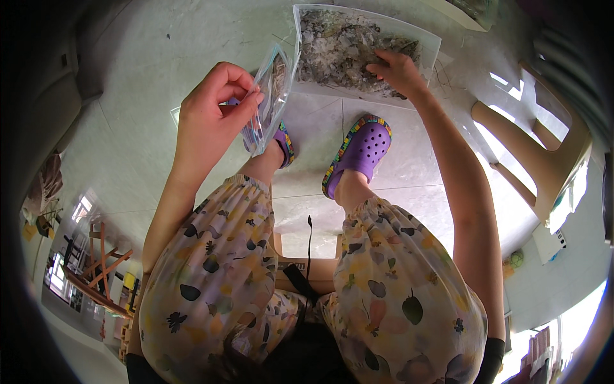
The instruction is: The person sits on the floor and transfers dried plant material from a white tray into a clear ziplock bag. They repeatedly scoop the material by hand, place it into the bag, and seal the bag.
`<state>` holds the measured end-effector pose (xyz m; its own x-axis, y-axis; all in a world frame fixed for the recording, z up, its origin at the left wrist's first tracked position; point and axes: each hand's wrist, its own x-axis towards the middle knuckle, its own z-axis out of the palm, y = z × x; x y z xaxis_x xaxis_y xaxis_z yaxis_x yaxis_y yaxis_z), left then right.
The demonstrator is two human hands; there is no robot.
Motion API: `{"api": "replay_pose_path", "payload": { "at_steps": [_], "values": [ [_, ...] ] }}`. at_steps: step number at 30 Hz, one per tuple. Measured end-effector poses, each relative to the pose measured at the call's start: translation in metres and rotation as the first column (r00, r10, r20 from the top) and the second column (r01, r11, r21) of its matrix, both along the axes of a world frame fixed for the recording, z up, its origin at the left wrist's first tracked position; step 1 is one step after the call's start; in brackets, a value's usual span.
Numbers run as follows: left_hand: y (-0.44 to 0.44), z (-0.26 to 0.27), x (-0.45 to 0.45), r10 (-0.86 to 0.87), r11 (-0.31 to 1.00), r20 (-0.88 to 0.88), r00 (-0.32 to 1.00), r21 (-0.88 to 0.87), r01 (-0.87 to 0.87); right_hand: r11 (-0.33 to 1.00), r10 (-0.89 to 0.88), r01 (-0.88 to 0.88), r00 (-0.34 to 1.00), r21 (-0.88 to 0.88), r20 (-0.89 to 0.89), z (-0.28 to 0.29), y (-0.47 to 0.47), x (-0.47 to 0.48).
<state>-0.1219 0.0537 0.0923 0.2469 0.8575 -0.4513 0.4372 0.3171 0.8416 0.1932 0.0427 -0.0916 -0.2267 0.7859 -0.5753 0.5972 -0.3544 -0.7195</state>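
Note:
My left hand [216, 108] pinches the side of a clear zip-lock plastic bag [271, 103] between thumb and fingers. The bag hangs upright over one purple clog, and some brownish material shows inside its upper part. At the top, a white rectangular tray [352, 96] lies on the floor, holding a heap of grey, white and brown flaky pieces [336, 48]. My right hand [398, 72] reaches over the tray's right part, its fingertips at the heap. Whether a piece is between those fingertips cannot be made out.
Purple clogs [369, 144] are on my feet on the grey tiled floor [307, 192]. To the right stands a beige plastic stool or chair [532, 144]. Another light-coloured container [463, 14] is partly visible at the top right. A wooden rack-like object [103, 269] is at the lower left.

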Motion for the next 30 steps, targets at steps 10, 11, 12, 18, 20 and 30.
{"api": "replay_pose_path", "payload": {
  "at_steps": [10, 11, 12, 18, 20, 30],
  "values": [
    [-0.001, 0.001, -0.002, -0.029, 0.999, -0.009, 1.000, -0.032, 0.028, 0.889, -0.269, 0.086, 0.892, -0.450, -0.362, 0.013, 0.017, 0.013],
    [-0.001, 0.001, -0.002, -0.028, 0.999, -0.009, 1.000, -0.029, 0.028, 0.847, -0.366, 0.098, 0.820, -0.522, -0.440, 0.017, 0.018, 0.015],
    [-0.001, 0.001, -0.002, -0.028, 0.999, -0.007, 1.000, -0.042, 0.027, 0.799, -0.462, 0.099, 0.732, -0.593, -0.501, 0.021, 0.020, 0.015],
    [-0.001, 0.002, -0.001, -0.042, 0.998, -0.012, 0.999, -0.039, 0.042, 0.815, -0.418, -0.031, 0.660, -0.578, -0.624, 0.033, 0.022, 0.021],
    [-0.002, 0.001, -0.001, -0.044, 0.999, -0.014, 0.999, -0.026, 0.044, 0.809, -0.456, -0.028, 0.601, -0.588, -0.657, 0.040, 0.022, 0.018],
    [0.000, 0.001, 0.000, 0.013, 1.000, -0.013, 1.000, -0.020, -0.014, 0.935, -0.340, -0.001, 0.286, -0.355, -0.896, 0.164, 0.020, 0.002]
  ]
}}
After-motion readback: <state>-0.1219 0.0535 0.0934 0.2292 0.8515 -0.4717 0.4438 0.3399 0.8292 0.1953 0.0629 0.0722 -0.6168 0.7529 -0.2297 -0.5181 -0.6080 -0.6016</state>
